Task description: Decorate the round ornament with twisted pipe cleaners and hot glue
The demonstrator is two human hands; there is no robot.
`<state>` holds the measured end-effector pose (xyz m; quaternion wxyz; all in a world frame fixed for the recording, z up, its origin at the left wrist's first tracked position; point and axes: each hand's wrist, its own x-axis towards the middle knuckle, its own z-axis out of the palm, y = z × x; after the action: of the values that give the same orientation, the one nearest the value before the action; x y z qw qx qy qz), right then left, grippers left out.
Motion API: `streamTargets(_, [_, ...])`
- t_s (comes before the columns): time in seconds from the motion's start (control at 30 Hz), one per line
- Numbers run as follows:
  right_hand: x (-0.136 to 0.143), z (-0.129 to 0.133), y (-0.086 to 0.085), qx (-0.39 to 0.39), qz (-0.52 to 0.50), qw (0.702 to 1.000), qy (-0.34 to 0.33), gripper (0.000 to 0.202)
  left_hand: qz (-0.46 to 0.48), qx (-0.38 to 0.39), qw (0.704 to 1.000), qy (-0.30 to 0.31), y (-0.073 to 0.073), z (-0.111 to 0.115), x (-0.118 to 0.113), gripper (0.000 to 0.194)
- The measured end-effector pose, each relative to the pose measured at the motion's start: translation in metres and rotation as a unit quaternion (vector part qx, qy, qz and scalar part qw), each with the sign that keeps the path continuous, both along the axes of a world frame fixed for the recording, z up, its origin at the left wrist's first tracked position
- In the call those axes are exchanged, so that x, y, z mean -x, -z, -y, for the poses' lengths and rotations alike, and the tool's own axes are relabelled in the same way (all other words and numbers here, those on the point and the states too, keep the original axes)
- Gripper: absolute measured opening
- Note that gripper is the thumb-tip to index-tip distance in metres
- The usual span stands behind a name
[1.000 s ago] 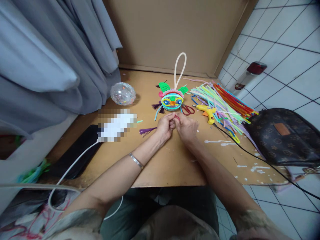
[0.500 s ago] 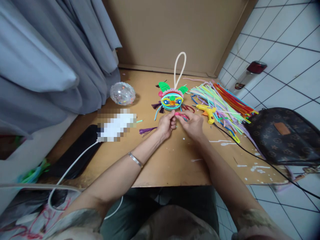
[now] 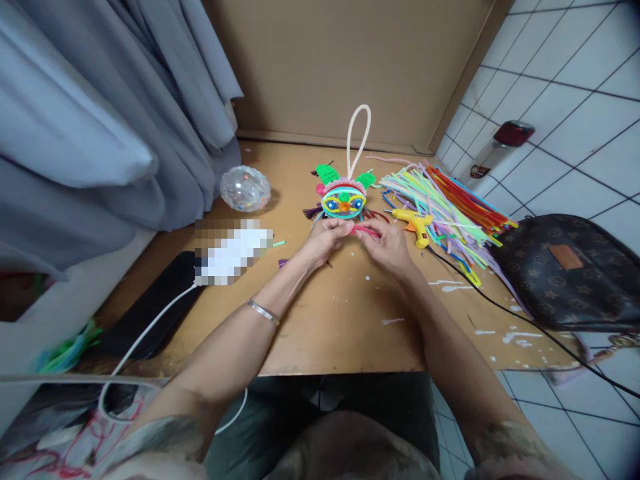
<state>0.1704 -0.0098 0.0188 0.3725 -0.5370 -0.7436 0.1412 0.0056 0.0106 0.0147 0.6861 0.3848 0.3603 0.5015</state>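
Observation:
Between my two hands runs a pink pipe cleaner (image 3: 367, 231), its left end bunched into a small coil. My left hand (image 3: 325, 239) pinches the coiled end with thumb and forefinger. Closed on the straight part is my right hand (image 3: 387, 245). Just beyond my fingers stands a colourful lion-head ornament (image 3: 345, 200) with green ears, blue eyes and an orange nose. A white loop (image 3: 359, 137) rises from its top. Dark purple tassels (image 3: 313, 213) lie at its left side. My left forearm partly hides another purple tassel (image 3: 283, 263).
Right of my hands lies a yellow glue gun (image 3: 414, 223) with a black cord. Behind it spreads a pile of pipe cleaners (image 3: 440, 200), beside a brown bag (image 3: 575, 273). On the left are a clear ball (image 3: 245, 189), a blurred-out white object (image 3: 235, 253) and a black case (image 3: 150, 313).
My left hand has turned and its fingers have opened out somewhat from a fist-like curl, still pinching the coil. More of the straight pink length shows between the hands. My left forearm has shifted left.

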Motion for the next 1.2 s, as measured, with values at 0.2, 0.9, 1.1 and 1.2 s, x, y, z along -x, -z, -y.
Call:
streamTargets(0.2, [0.007, 0.011, -0.007, -0.065, 0.183, 0.977, 0.090, 0.032, -0.005, -0.003, 0.999, -0.043, 0.001, 0.005, -0.008, 0.035])
streamTargets(0.9, [0.042, 0.022, 0.015, -0.060, 0.229, 0.959, 0.156, 0.031, 0.092, 0.102, 0.978, -0.158, 0.001, 0.026, -0.030, 0.037])
streamTargets(1.1, [0.040, 0.018, 0.018, -0.072, 0.240, 0.954, 0.164, 0.026, 0.083, 0.089, 0.977, -0.173, 0.004, 0.026, -0.033, 0.039])
streamTargets(1.2, [0.036, 0.017, 0.018, -0.085, 0.223, 0.958, 0.160, 0.025, 0.074, 0.089, 0.980, -0.160, 0.004, 0.025, -0.032, 0.039])
